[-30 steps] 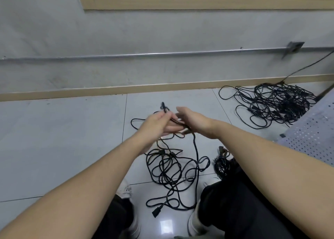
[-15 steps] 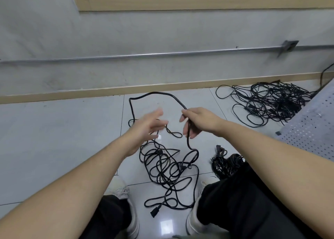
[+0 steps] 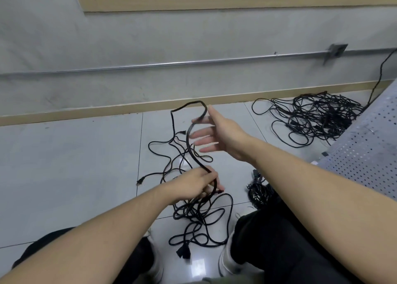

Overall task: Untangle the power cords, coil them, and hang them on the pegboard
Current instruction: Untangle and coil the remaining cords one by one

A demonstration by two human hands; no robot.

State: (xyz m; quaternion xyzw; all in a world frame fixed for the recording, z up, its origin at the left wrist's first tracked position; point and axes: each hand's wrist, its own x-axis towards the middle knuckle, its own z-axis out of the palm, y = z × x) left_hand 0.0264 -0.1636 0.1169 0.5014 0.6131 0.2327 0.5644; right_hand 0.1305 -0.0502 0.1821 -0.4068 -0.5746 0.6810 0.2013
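Note:
A black power cord (image 3: 189, 141) rises in a loop off the tiled floor. My left hand (image 3: 193, 184) grips it low down, fingers curled round the strand above a loose tangle of cord (image 3: 199, 215). My right hand (image 3: 217, 133) is higher and farther out, fingers spread straight, with the loop's upper part draped over the index finger and thumb. A plug end (image 3: 183, 251) lies between my shoes. The perforated grey pegboard (image 3: 369, 154) lies flat at the right.
A large heap of tangled black cords (image 3: 318, 118) sits by the skirting at the far right. A small bundled cord (image 3: 257, 189) lies beside my right knee. The wall with a metal conduit (image 3: 193, 63) runs behind.
My left hand dropped lower and took hold of the cord. My right hand opened out and lifted farther away, the loop now hanging across its fingers.

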